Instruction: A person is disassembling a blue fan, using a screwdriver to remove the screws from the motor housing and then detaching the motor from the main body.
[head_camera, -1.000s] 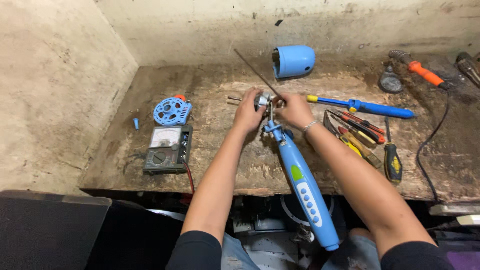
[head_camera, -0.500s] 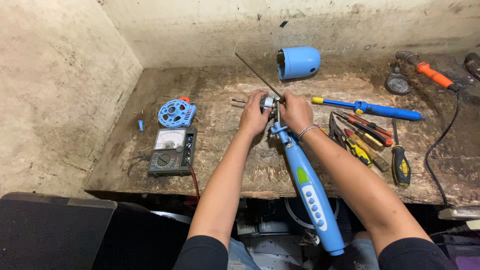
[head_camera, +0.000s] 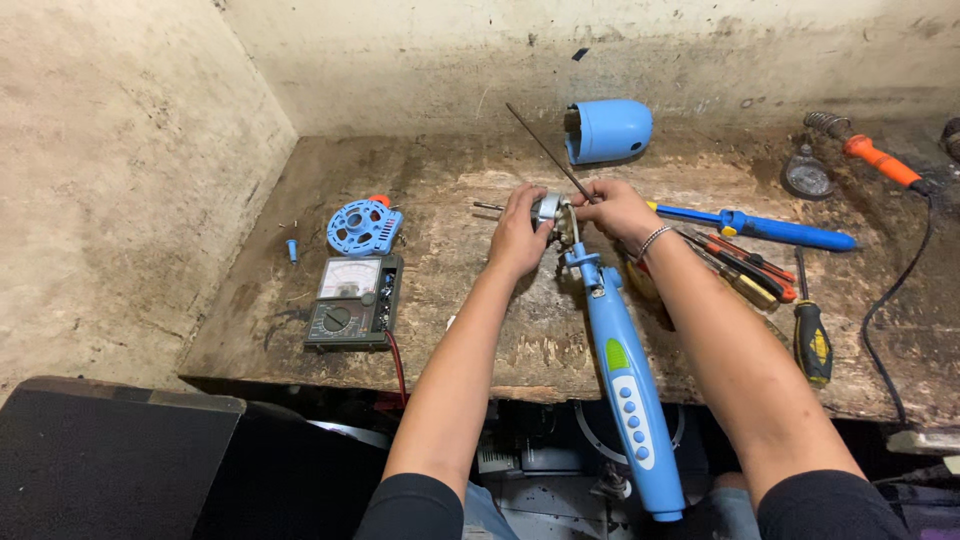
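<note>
Near the left edge of the worn wooden workbench lies a small blue peg, then a round blue slotted cover and, just in front of it, a dark analogue multimeter; all lie where they lay half a second ago. At the middle of the bench the left hand is closed around a small metal motor, as it was before. The motor sits at the top of a long blue handle with buttons, which slopes down past the front edge between the forearms, unmoved. The right hand pinches a thin dark rod against the motor, its fingers narrow; the rod still slants up towards the back wall. Behind stands a blue domed housing. Right of the hands lie a blue-handled screwdriver, red-handled tools, a black and yellow screwdriver and, at the back right corner, an orange-handled soldering iron.
</note>
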